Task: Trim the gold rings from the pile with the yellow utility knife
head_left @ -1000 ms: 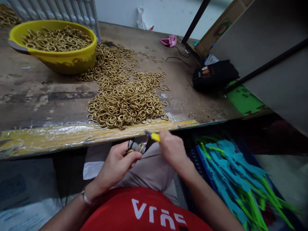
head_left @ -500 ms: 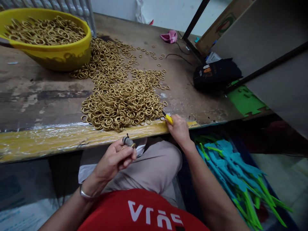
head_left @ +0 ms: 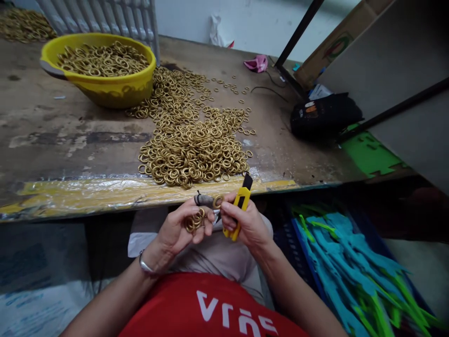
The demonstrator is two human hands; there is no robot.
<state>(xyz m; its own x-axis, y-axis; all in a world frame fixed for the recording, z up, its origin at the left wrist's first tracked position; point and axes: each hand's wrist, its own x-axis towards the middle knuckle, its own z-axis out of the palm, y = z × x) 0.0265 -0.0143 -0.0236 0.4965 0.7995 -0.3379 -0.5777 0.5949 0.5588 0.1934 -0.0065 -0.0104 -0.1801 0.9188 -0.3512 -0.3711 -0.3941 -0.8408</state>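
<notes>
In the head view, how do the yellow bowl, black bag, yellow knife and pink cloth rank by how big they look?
Largest to smallest:
1. Yellow bowl
2. Black bag
3. Yellow knife, in the right hand
4. Pink cloth
The knife is nearer the camera than the cloth, so their true order is unsure.

On the table, a ring pile spreads back from near the front edge. Behind it, leftward, a basin holds further rings, with a panel standing behind. A cloth lies near the back edge, right of the pile; toward the right end, a pouch sits beside a mat. Before the front edge, the left hand holds loose rings, the right hand a cutter.
</notes>
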